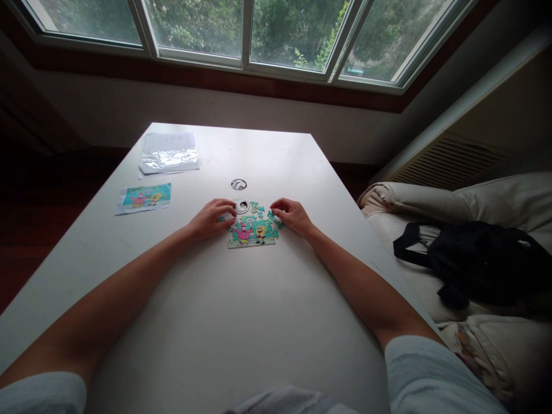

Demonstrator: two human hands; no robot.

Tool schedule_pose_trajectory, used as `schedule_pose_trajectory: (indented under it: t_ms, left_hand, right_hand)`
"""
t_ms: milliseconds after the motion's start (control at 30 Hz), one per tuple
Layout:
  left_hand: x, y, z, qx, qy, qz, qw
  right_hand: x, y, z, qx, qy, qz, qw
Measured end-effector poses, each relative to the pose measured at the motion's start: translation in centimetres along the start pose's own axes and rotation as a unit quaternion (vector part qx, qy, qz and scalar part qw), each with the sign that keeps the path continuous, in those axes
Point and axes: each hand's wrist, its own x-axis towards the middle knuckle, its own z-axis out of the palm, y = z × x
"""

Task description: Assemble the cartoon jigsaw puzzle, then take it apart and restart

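A partly assembled jigsaw puzzle [246, 234] lies on the white table, with a pink figure and a yellow square one on a teal ground. Its lower edge is straight; the upper edge is ragged. Loose teal puzzle pieces [257, 208] are scattered just above it. At the puzzle's left side, my left hand [210, 219] rests with fingers curved and apart, a few pieces beneath and beside them. My right hand [294, 215] is on the right, thumb and forefinger pinched at a small teal puzzle piece [271, 213]. The fingertips partly cover that piece.
A printed picture [146, 198] with the same figures lies on the table's left, below a clear plastic bag on paper sheets [169, 152]. A round table hole [238, 184] and a ring-shaped fitting [242, 206] sit beyond the puzzle. A dark bag [483, 261] lies on the sofa [405, 198] at right.
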Motion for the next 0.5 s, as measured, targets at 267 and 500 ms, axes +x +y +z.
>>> schedule_pose_trajectory:
  t_ms: [267, 500]
  left_hand:
    - [0.0, 1.5, 0.5, 0.051, -0.036, 0.019, 0.998]
    - [0.0, 1.6, 0.5, 0.061, -0.05, 0.044, 0.996]
  right_hand:
    - [0.0, 0.6, -0.7, -0.155, 0.071, -0.016, 0.985]
    - [0.2, 1.2, -0.7, -0.2, 0.063, -0.056, 0.976]
